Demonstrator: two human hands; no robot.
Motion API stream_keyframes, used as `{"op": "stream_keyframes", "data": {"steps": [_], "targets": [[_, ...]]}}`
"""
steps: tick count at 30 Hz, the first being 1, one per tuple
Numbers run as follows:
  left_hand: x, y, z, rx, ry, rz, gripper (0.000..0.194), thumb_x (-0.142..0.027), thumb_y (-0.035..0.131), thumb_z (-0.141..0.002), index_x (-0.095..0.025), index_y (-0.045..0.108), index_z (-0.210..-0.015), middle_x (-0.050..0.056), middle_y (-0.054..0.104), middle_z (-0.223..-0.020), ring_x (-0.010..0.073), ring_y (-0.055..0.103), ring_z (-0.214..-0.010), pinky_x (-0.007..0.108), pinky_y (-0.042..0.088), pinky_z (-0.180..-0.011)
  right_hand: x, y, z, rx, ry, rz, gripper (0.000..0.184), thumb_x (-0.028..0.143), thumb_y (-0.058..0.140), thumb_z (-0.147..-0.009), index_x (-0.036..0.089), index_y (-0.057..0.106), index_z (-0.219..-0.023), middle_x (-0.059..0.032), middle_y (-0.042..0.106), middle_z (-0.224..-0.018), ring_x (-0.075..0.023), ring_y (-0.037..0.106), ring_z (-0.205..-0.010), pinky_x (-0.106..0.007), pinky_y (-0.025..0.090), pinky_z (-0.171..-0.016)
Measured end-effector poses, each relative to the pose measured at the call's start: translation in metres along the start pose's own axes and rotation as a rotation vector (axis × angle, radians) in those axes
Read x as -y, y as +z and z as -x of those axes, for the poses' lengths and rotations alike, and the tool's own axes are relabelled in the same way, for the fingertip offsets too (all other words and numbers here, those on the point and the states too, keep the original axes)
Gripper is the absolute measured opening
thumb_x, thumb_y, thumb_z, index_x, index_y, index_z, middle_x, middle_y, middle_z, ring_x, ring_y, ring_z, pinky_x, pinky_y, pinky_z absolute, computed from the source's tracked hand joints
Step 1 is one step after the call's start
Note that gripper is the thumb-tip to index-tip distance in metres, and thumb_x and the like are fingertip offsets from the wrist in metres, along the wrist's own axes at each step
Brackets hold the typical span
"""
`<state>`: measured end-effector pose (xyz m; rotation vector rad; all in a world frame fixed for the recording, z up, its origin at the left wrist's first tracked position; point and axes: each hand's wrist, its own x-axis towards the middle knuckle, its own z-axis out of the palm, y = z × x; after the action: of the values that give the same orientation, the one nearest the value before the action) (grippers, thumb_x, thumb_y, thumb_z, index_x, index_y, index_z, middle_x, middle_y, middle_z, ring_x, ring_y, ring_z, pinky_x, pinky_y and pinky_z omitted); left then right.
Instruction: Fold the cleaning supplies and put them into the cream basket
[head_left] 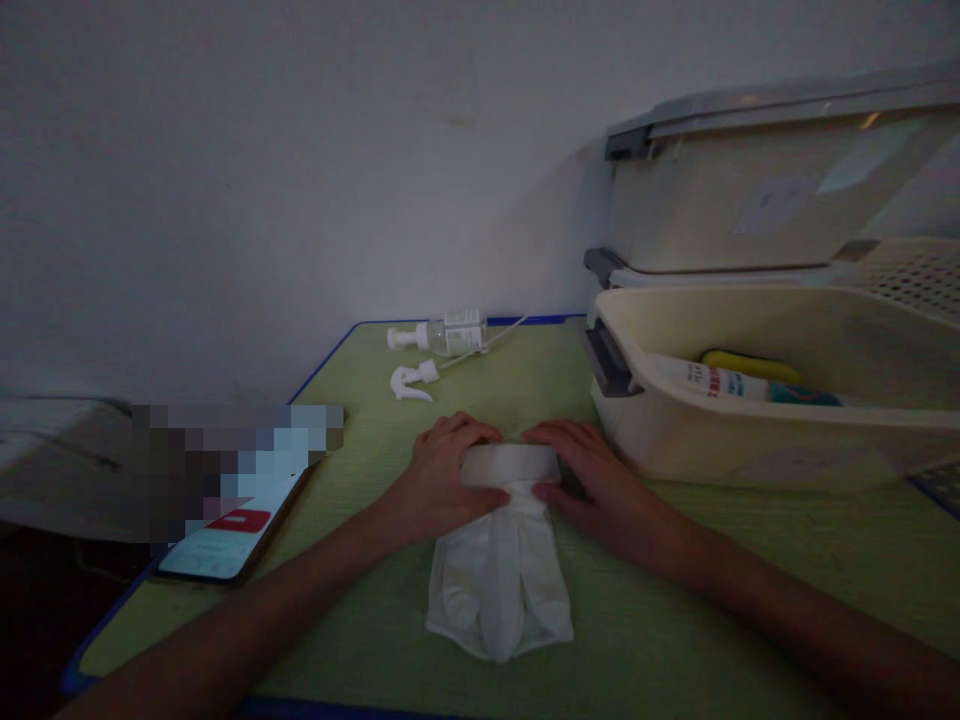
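Observation:
A white glove (499,585) lies flat on the green table (712,600), fingers pointing toward me. Its cuff end (511,463) is rolled into a thick band at the far side. My left hand (442,475) grips the left end of that roll, thumb underneath and fingers curled over the top. My right hand (592,475) holds the right end the same way. Both hands are closed around the rolled part.
A beige plastic bin (750,440) holding bottles stands right of my hands, with a lidded box (772,190) behind it. A clear bottle (450,335) and a detached spray head (411,383) lie at the back. A lit phone (232,535) rests at the left edge.

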<state>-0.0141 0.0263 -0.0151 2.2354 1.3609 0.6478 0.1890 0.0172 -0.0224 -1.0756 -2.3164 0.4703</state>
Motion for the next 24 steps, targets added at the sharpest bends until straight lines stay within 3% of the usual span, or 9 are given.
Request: {"op": "stream_keyframes", "data": {"steps": [6, 12, 18, 21, 24], "targets": [[-0.001, -0.001, -0.001, 0.01, -0.066, -0.028, 0.048, -0.029, 0.071, -0.059, -0.019, 0.056, -0.103, 0.005, 0.058, -0.096, 0.0246, 0.052, -0.094, 0.041, 0.04, -0.083, -0.004, -0.001, 0.0, 0.042, 0.003, -0.056, 0.042, 0.025, 0.058, -0.078, 0.019, 0.046, -0.118, -0.0099, 0.055, -0.112, -0.0246, 0.048, -0.108, -0.045, 0.042, -0.088], [-0.003, -0.001, -0.002, 0.007, -0.118, -0.055, 0.05, -0.031, 0.073, -0.056, -0.019, 0.058, -0.103, 0.006, 0.059, -0.098, 0.0269, 0.053, -0.096, 0.043, 0.038, -0.084, 0.001, -0.001, -0.003, 0.041, 0.098, -0.088, 0.059, 0.018, 0.066, -0.067, 0.017, 0.042, -0.121, -0.0112, 0.054, -0.114, -0.0243, 0.05, -0.108, -0.043, 0.042, -0.089], [-0.007, -0.006, -0.003, 0.028, -0.114, -0.009, 0.058, -0.027, 0.075, -0.054, -0.014, 0.058, -0.107, 0.007, 0.058, -0.096, 0.0231, 0.057, -0.086, 0.037, 0.043, -0.077, 0.009, -0.002, -0.004, 0.022, 0.224, -0.2, 0.075, 0.011, 0.068, -0.06, 0.019, 0.033, -0.126, -0.0087, 0.052, -0.108, -0.0205, 0.056, -0.092, -0.036, 0.048, -0.074], [-0.011, -0.006, 0.0, -0.007, -0.1, -0.032, 0.056, -0.026, 0.076, -0.055, -0.018, 0.059, -0.108, 0.006, 0.062, -0.095, 0.0235, 0.057, -0.086, 0.039, 0.04, -0.081, 0.012, -0.003, -0.005, 0.007, 0.226, -0.257, 0.08, 0.009, 0.068, -0.058, 0.022, 0.031, -0.128, -0.0065, 0.052, -0.105, -0.0183, 0.057, -0.085, -0.033, 0.049, -0.069], [-0.013, -0.004, 0.003, -0.073, -0.059, -0.114, 0.051, -0.027, 0.078, -0.055, -0.021, 0.061, -0.104, 0.004, 0.065, -0.09, 0.0249, 0.057, -0.087, 0.044, 0.035, -0.085, 0.013, -0.004, -0.006, 0.058, 0.233, -0.304, 0.083, 0.007, 0.067, -0.059, 0.023, 0.029, -0.131, -0.001, 0.057, -0.09, -0.0155, 0.058, -0.074, -0.03, 0.048, -0.064]]}}
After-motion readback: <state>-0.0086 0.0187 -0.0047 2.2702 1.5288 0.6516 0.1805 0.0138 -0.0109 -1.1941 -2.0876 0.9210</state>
